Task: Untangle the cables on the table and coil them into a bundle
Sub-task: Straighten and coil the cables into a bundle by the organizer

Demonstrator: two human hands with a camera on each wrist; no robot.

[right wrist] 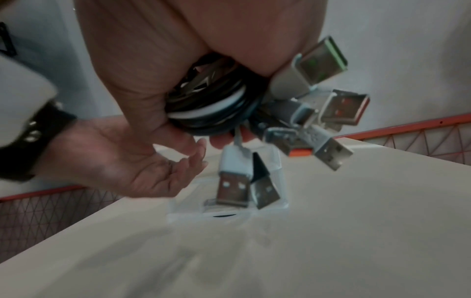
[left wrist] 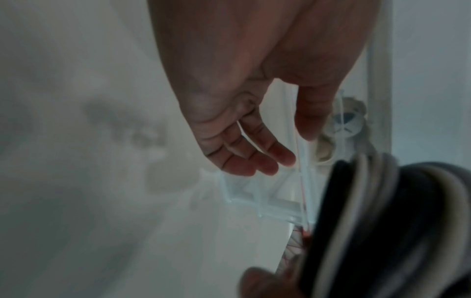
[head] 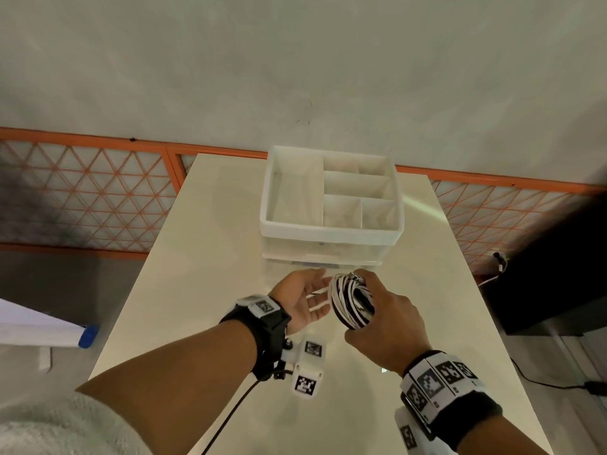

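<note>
Several black and white cables, wound into one coiled bundle, sit in the right hand, whose fingers and thumb curl around the loops and hold them above the desk. In the right wrist view the bundle is pressed under the palm, and a cluster of USB plugs sticks out past the fingers, two of them hanging down toward the desk. The left hand is just beside the bundle on its left, palm turned toward it, fingers relaxed and spread, gripping nothing; whether its fingertips touch a loop of cable cannot be told. The left wrist view shows that hand with fingers loosely extended and the dark-and-light coil blurred close to the lens. Just beyond both hands, farther along the desk, stands a white plastic organizer with several compartments on top and a clear base below. Both wrists carry black bands with marker tags.
</note>
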